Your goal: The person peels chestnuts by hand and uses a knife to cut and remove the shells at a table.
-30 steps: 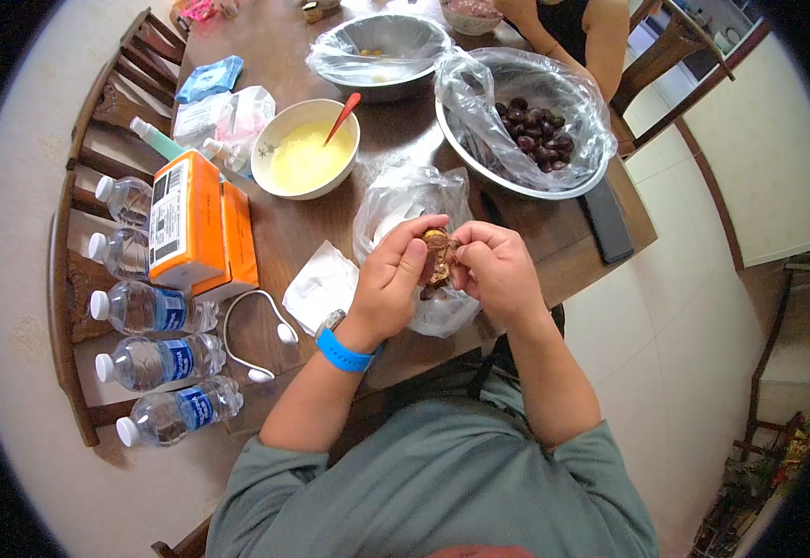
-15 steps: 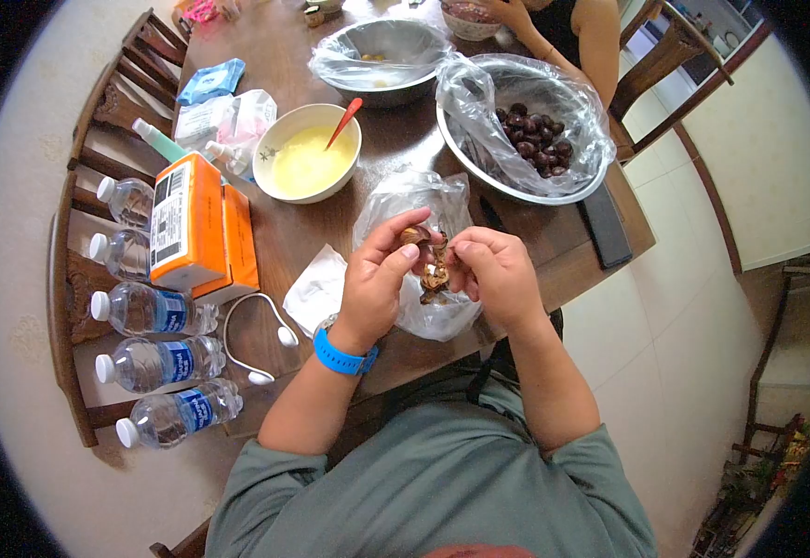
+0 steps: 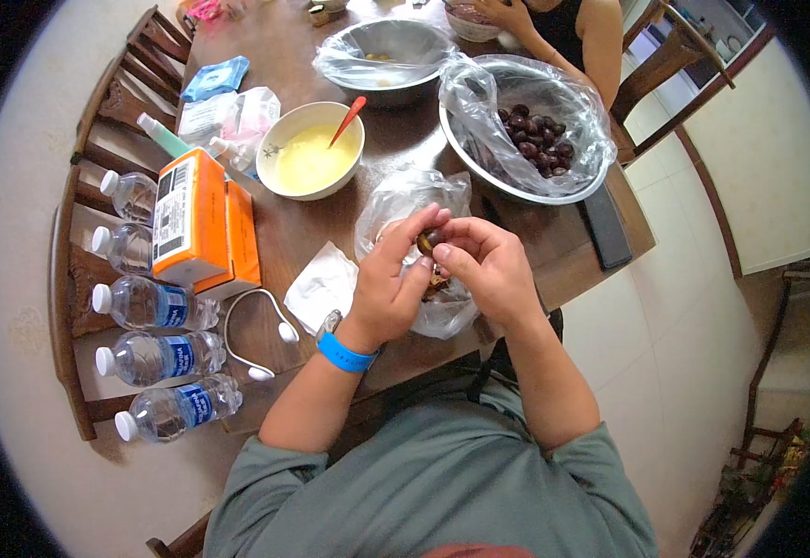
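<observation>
A dark brown chestnut (image 3: 430, 242) with a yellowish peeled patch is pinched between my two hands. My left hand (image 3: 391, 284), with a blue watch strap at the wrist, grips it from the left. From the right, the thumb and fingers of my right hand (image 3: 493, 270) close on the same chestnut. Beneath both hands lies a clear plastic bag (image 3: 451, 316) with brown shell scraps, mostly covered by my fingers. Beyond it to the right, a steel basin (image 3: 554, 198) lined with plastic holds several dark chestnuts (image 3: 537, 139).
A white bowl (image 3: 355, 172) of yellow liquid holds a red-handled spoon (image 3: 347, 121). Behind it stands another plastic-lined basin (image 3: 386, 91). Water bottles (image 3: 158, 305), an orange box (image 3: 237, 232), a tissue (image 3: 321, 288) and a phone (image 3: 607, 228) lie around. Another person's arm (image 3: 554, 60) is opposite.
My right hand has moved left and up, from apart over the shell scraps to the chestnut. The chestnut shows a yellow patch now. The bowls and bottles stay in place.
</observation>
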`<state>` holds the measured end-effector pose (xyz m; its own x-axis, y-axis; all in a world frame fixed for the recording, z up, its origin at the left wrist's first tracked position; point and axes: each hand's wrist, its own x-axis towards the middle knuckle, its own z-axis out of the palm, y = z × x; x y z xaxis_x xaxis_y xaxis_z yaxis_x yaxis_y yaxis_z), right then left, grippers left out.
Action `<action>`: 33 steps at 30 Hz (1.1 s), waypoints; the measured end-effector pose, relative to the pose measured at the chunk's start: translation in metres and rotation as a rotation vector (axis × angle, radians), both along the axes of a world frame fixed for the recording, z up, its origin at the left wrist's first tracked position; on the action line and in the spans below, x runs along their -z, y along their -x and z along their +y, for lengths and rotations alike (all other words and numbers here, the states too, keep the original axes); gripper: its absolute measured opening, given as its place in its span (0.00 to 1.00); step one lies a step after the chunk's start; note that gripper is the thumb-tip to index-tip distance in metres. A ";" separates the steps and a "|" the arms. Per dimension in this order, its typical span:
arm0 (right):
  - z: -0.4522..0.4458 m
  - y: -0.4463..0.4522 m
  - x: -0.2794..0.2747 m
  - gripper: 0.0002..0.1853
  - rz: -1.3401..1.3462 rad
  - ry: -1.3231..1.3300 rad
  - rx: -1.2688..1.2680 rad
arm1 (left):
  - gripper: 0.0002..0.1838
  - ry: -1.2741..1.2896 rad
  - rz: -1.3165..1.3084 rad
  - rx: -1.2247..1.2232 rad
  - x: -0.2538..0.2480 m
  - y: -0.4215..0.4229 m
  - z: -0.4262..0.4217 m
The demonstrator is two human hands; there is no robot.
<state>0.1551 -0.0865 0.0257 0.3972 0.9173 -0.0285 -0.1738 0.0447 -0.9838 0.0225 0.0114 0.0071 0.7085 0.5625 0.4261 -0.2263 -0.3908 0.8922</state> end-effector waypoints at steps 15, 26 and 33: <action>-0.005 0.002 -0.008 0.13 0.010 0.075 0.002 | 0.18 -0.081 -0.022 -0.122 -0.005 -0.002 -0.004; -0.005 -0.005 -0.007 0.12 -0.166 0.145 -0.004 | 0.21 -0.224 0.092 -0.003 -0.009 0.001 0.000; -0.007 -0.008 -0.010 0.10 -0.065 0.182 -0.072 | 0.21 -0.277 0.052 -0.007 -0.007 -0.002 -0.002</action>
